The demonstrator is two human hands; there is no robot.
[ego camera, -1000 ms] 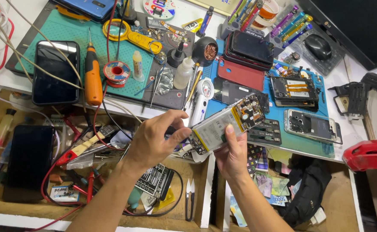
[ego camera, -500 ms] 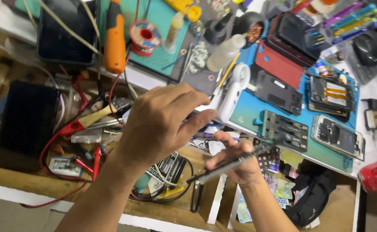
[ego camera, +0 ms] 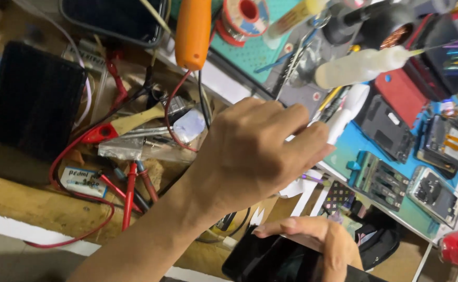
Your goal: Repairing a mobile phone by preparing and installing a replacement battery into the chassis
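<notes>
left hand point(ego camera: 255, 151): hovering mid-frame over the cluttered counter point(ego camera: 41, 209), fingers curled loosely, nothing visible in it; palm side is hidden, so cannot tell for sure.
right hand point(ego camera: 317, 245): gripping the dark phone point(ego camera: 270, 261) at the bottom edge, thumb lying along its top edge.
dark phone: sitting low in frame, below the left hand, tilted, partly cut off by the picture edge; being held over the open drawer area, not resting on anything visible.
nearby clutter: red probe leads point(ego camera: 129, 193) and tweezers point(ego camera: 135, 133) lying left of the left wrist; orange-handled tool point(ego camera: 192, 31) hanging above; white squeeze bottle point(ego camera: 359, 65) lying on the mat at upper right; opened phone bodies point(ego camera: 380, 180) sitting on the blue mat point(ego camera: 346, 143) to the right.
risk, drop: one-handed grip on a glossy slab looks thin; a slip is likely sending the phone into the drawer.
risk, snag: left forearm is crossing just beside the red leads; a sweep could be dragging them and the tweezers off.
risk, knock: reaching right could be bumping the bottle or the opened phones.
risk, view: motion blur, details uncertain.
</notes>
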